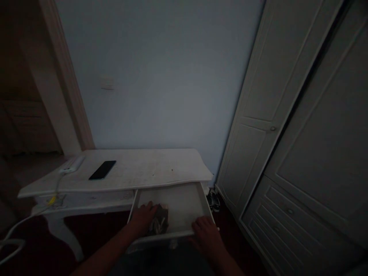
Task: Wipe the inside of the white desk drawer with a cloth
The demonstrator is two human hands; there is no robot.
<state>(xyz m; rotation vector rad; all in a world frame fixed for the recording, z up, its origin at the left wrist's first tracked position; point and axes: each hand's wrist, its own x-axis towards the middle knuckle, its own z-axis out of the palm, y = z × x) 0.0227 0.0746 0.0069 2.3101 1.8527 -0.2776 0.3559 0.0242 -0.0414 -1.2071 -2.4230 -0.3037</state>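
Observation:
A white drawer (184, 205) is pulled out of the white table. Inside it, at the left, lies a small dark brown box or packet (162, 220) with pale markings or contents that I cannot make out. My left hand (143, 217) reaches over the drawer's left side, its fingers closed against the packet's upper left edge. At the drawer's front right corner, my right hand (204, 230) has its fingers bent over the front panel and gripping it. My thumbs are mostly hidden.
On the white tabletop (152, 163) lie a dark phone (102, 170) and a white power strip (72, 164) with a cable. White wardrobes (250, 153) stand at the right. Dark shoes (213, 200) sit on the floor between table and wardrobe. A blue wall (166, 76) rises behind.

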